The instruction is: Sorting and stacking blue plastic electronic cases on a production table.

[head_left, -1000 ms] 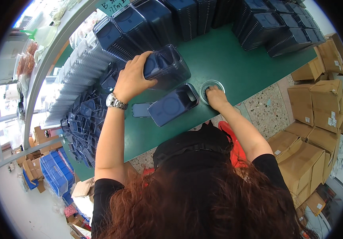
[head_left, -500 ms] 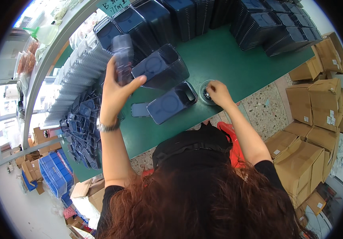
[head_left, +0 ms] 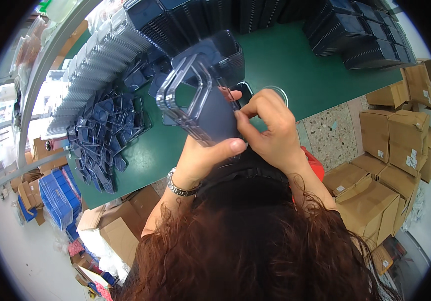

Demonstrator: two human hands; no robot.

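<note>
My left hand point(head_left: 200, 155) is closed around a few nested phone cases point(head_left: 215, 118), with clear edges and dark blue backs, tilted above the table's near edge. Its thumb presses on the near side, and a fingertip shows at the far side. My right hand point(head_left: 271, 128) pinches at the cases' right edge; whatever lies between its fingertips is too small to make out. Partly behind the right hand is a round clear dish point(head_left: 284, 95). A dark phone case point(head_left: 244, 90) lies mostly hidden behind both hands, with a case stack point(head_left: 234, 62) beyond it.
Loose dark cases point(head_left: 105, 125) pile up at the left of the green table point(head_left: 275, 60). Clear cases point(head_left: 92, 65) stand in rows behind them, and dark stacks point(head_left: 346, 35) fill the far right. Cardboard boxes point(head_left: 396, 130) stand on the right floor, blue crates point(head_left: 57, 198) at left.
My left hand has brought the phone cases from the back left toward my body. My right hand has left the round dish and moved to the cases' edge. The whole view has shifted slightly.
</note>
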